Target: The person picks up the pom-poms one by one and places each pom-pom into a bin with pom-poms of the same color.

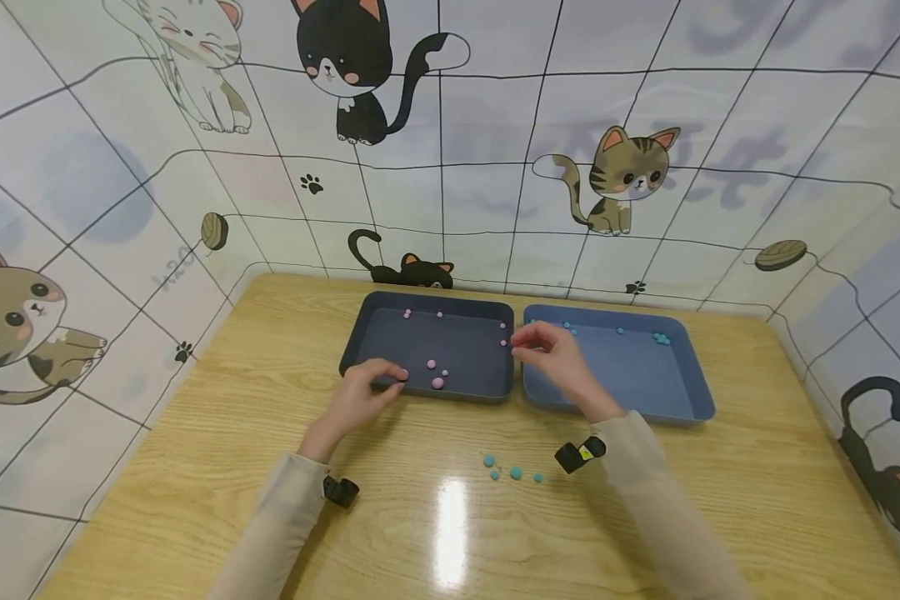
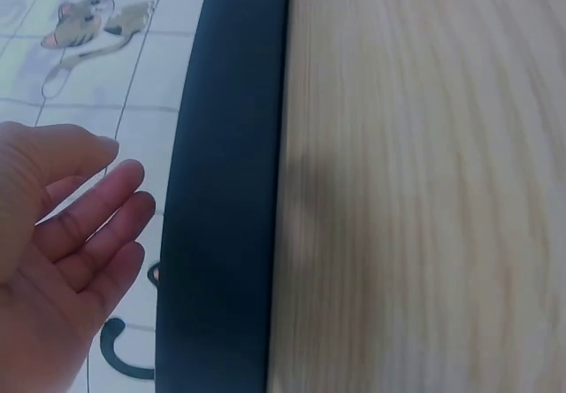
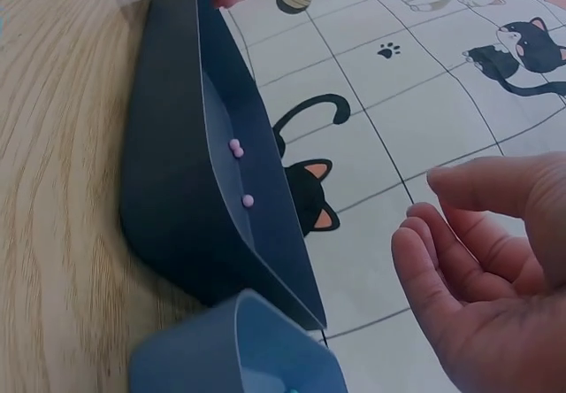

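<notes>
My left hand [image 1: 365,385] hovers over the front left of the dark tray [image 1: 468,395], its fingertips right by a pink ball [image 1: 404,374]. In the left wrist view, its fingers are loosely bent and nothing shows between thumb and fingertips. The right hand [image 1: 558,360] is raised above the near left part of the blue tray [image 1: 645,392], fingertips pointing toward the dark tray's right rim. Its thumb and fingers [image 3: 451,260] are slightly apart in the right wrist view, with nothing visible between them. More pink balls [image 1: 438,383] lie scattered in the dark tray; turquoise balls [image 1: 662,339] sit in the blue one.
Several turquoise balls [image 1: 516,473] lie on the wooden table [image 1: 390,533] in front of the trays. The two trays stand side by side near the back edge. Behind and beside the table hangs a white sheet [image 1: 487,200] printed with cats and a grid.
</notes>
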Action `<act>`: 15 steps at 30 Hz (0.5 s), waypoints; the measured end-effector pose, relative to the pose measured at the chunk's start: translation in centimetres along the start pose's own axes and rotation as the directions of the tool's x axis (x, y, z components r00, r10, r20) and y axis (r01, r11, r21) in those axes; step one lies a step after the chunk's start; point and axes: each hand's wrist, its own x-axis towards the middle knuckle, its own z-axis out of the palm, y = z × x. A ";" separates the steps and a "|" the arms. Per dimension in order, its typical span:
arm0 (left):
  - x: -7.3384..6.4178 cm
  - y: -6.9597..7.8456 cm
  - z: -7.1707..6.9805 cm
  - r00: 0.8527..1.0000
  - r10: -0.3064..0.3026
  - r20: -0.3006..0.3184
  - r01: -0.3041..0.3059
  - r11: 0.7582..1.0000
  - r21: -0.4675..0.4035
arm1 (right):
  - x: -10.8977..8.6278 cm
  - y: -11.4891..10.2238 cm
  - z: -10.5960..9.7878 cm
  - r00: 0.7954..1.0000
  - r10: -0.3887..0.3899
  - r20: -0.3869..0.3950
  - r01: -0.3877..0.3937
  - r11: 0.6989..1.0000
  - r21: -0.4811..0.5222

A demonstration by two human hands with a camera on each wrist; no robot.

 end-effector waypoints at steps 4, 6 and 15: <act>0.4 0.6 0.8 0.999 0.045 -0.021 -0.046 0.997 -0.054 | -1.0 0.3 -1.3 1.000 -0.013 -0.001 0.013 0.999 -0.031; 0.6 1.0 1.2 0.998 0.056 -0.019 -0.058 0.995 -0.077 | -1.6 0.4 -2.0 1.000 -0.004 0.005 0.004 0.999 -0.035; 0.9 2.6 2.6 0.997 0.080 0.011 -0.077 0.984 -0.158 | -3.7 1.3 -4.3 0.999 -0.007 0.031 0.008 0.999 -0.044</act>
